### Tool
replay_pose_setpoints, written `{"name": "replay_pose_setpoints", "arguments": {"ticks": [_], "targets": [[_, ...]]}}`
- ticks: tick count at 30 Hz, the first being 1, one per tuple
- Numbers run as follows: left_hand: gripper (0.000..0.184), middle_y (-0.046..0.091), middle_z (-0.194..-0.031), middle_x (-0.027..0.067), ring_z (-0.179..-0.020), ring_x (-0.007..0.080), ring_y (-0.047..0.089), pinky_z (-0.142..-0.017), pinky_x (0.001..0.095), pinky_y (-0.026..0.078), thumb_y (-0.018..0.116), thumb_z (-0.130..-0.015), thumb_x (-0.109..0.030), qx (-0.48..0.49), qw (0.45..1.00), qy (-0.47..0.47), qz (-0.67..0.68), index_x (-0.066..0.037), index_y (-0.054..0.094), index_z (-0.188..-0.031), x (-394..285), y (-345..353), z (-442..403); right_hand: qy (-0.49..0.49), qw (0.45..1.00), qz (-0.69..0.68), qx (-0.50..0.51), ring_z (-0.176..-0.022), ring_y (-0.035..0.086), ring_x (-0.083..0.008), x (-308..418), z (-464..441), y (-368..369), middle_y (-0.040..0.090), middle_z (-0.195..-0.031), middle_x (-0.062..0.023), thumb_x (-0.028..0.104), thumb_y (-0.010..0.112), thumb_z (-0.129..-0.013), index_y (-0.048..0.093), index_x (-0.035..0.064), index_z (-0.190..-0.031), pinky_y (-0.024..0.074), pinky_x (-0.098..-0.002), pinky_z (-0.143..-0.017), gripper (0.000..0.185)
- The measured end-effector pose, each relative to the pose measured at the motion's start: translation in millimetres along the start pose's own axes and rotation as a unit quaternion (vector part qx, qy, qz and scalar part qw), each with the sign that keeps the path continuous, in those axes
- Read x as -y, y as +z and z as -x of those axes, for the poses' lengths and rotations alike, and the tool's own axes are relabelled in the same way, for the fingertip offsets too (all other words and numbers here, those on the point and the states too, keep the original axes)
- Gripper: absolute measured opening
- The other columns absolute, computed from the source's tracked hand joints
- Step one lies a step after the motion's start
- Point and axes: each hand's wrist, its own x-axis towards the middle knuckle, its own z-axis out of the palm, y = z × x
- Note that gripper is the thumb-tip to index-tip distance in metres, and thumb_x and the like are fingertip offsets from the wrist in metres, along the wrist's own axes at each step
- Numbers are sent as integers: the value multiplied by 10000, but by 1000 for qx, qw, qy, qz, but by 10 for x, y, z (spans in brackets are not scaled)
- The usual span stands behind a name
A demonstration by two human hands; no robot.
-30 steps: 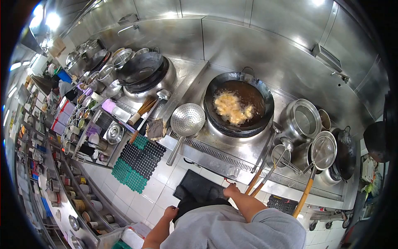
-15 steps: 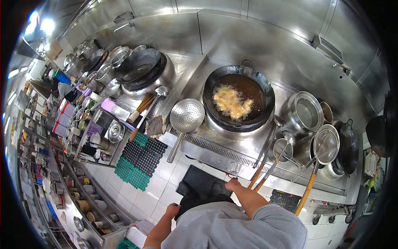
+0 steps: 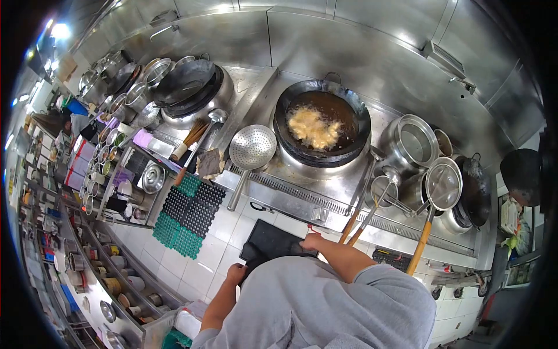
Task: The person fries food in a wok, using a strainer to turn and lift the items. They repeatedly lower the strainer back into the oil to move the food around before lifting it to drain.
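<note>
Golden, clumped frying pieces point(image 3: 314, 127) in dark brown oil point(image 3: 342, 111), blackened wok point(image 3: 364, 123) back from the range's front edge point(image 3: 290, 205), right hand point(image 3: 310, 241) curled at a thin red lever point(image 3: 314, 229), grip unclear, left hand point(image 3: 235, 273) loosely bent, palm hidden, contents indiscernible.
</note>
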Motion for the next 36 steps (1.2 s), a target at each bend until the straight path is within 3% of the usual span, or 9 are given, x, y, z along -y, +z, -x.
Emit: {"name": "replay_pose_setpoints", "arguments": {"ticks": [10,13,16,17,19,25,30,32,36], "targets": [[446,758,-1034,239,-1000,366,733,-897,419,564,691,-887,-374,15,997,4,72,33,764,-1055,73,-309,-373,-234,967,77,61,-1028,694,-425,193,-117,238,733,-1054,-263,636,420,-1014,755,5,-1059,526,-506,-919,716],[480,766,-980,232,-955,340,745,-841,407,572,703,-895,-411,78,991,108,-10,47,767,-1022,238,-362,-780,-183,964,-178,75,-896,706,-249,412,1164,-755,763,-995,-147,559,499,-1037,737,4,-1061,549,-423,-857,604],[486,769,-940,217,-913,317,755,-804,411,580,728,-875,-446,108,979,168,-35,14,780,-1023,303,-566,-1088,-152,954,-190,-173,-904,717,-273,132,2249,-1582,754,-998,-137,466,569,-1007,734,46,-1105,559,-396,-819,462],[486,769,-940,217,-913,317,755,-804,411,580,728,-875,-446,123,975,181,-43,14,780,-1023,312,-619,-1199,-193,875,-193,-401,-883,710,-329,-365,2111,-1477,744,-952,-150,431,603,-994,739,48,-1050,549,-426,-794,411],[386,764,-922,209,-886,341,750,-782,438,583,674,-906,-395,153,973,171,-12,-27,781,-951,376,-697,-1343,124,799,-214,-548,-855,701,-389,-495,2961,-1900,733,-887,-200,401,648,-967,744,22,-990,535,-464,-780,392],[283,732,-850,190,-821,370,723,-731,478,574,570,-924,-288,161,824,441,-319,-81,740,-832,-50,-979,-1567,330,654,-327,-597,-815,707,-344,-2184,2727,-1160,704,-835,-189,428,689,-957,681,-86,-1080,554,-456,-772,528],[230,695,-763,179,-758,355,701,-699,496,555,577,-880,-242,239,799,423,-355,-63,666,-764,-243,-1027,-1729,138,442,-756,-463,-842,640,-316,-2067,2427,-1312,617,-1008,-151,405,710,-967,490,-6,-1290,583,-423,-762,567],[223,715,-816,174,-781,367,684,-699,515,530,576,-882,-177,141,722,572,-363,-36,657,-729,-92,-970,-1929,29,217,-876,-430,-684,552,-186,-2008,2381,-1473,576,-886,-63,388,655,-1012,578,60,-1189,522,-345,-613,381],[261,720,-856,209,-890,416,684,-790,528,533,573,-895,-191,148,912,337,-183,-7,675,-741,-164,-997,-1821,6,323,-826,-462,-531,453,-79,-2507,2261,-1641,526,-686,27,282,546,-1063,600,88,-1025,342,-253,-436,204]]}}
